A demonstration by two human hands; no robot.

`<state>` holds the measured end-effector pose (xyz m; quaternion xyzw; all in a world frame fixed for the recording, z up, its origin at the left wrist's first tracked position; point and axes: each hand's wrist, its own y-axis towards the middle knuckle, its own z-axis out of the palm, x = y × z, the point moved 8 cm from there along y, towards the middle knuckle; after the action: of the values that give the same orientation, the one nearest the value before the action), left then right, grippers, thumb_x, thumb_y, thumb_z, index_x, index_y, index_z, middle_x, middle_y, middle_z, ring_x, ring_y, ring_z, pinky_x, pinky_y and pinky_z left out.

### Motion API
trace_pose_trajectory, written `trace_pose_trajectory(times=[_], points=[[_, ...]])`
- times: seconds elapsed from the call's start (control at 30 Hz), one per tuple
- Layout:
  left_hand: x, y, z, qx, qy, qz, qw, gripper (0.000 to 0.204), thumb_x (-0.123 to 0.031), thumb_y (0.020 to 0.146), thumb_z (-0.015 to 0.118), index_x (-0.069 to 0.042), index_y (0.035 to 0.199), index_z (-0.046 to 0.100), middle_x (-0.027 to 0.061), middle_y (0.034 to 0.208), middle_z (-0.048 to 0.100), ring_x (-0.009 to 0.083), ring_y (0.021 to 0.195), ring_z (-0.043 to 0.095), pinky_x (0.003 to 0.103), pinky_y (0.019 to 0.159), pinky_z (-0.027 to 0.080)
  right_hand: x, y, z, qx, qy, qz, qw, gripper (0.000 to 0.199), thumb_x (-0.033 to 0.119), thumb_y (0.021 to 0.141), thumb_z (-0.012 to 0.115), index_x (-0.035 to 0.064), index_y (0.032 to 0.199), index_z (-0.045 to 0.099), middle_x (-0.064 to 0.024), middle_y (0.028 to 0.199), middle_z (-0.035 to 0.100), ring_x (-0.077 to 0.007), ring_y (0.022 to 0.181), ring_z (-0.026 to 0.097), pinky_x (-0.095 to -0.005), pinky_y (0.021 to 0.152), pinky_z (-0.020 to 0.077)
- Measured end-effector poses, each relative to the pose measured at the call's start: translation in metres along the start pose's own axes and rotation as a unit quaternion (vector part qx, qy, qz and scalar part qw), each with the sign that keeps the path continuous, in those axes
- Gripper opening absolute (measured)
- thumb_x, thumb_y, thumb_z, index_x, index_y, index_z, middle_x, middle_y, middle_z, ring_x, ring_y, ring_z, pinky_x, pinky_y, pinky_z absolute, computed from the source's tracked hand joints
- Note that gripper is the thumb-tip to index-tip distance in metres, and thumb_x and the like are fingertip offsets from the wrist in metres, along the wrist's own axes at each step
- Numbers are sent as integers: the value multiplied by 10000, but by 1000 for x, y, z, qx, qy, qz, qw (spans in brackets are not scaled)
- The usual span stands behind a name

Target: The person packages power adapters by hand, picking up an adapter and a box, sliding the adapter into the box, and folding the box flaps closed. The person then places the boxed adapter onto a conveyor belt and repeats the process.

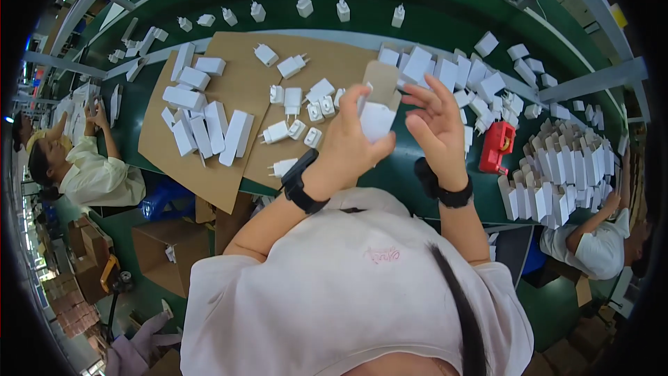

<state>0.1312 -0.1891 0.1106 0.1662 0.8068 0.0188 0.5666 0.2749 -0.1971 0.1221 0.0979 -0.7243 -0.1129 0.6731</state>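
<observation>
Small white box [378,120], flap up, held over the bench [417,167]: left hand [351,141] grips it, right hand [433,122] spread beside it. Left of it, closed boxes [202,125] lie stacked; loose chargers [299,115] wait between.

A single head-worn fisheye view looks steeply down from above the person's own shoulders, close over both raised hands, facing a green worktable [431,14] whose edges curve toward the rim.
</observation>
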Motion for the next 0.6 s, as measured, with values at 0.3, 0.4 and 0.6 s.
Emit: trace_pose_trajectory(times=[0.3,0.4,0.6], points=[[-6,-8,7,33,-2,-31,999,572,-211,690,695,-36,1067,302,225,834,541,368,718,587,402,614,485,-25,-12,29,41,157,80,983,227,186,891,573,27,1043,513,-16,923,542,-77,797,486,-206,678,407],[-8,-13,10,43,2,-14,999,598,-195,678,708,-41,1080,293,230,841,538,379,733,580,409,629,478,-25,-15,32,38,119,90,988,174,193,885,588,25,872,547,21,797,513,-51,685,448,-196,582,382],[-16,-13,12,28,45,68,996,641,-198,659,733,-58,1091,280,212,828,529,386,737,573,413,625,469,-10,-30,20,-82,141,-79,983,596,91,804,672,4,1311,371,-133,1125,566,-153,946,555,-262,806,452]])
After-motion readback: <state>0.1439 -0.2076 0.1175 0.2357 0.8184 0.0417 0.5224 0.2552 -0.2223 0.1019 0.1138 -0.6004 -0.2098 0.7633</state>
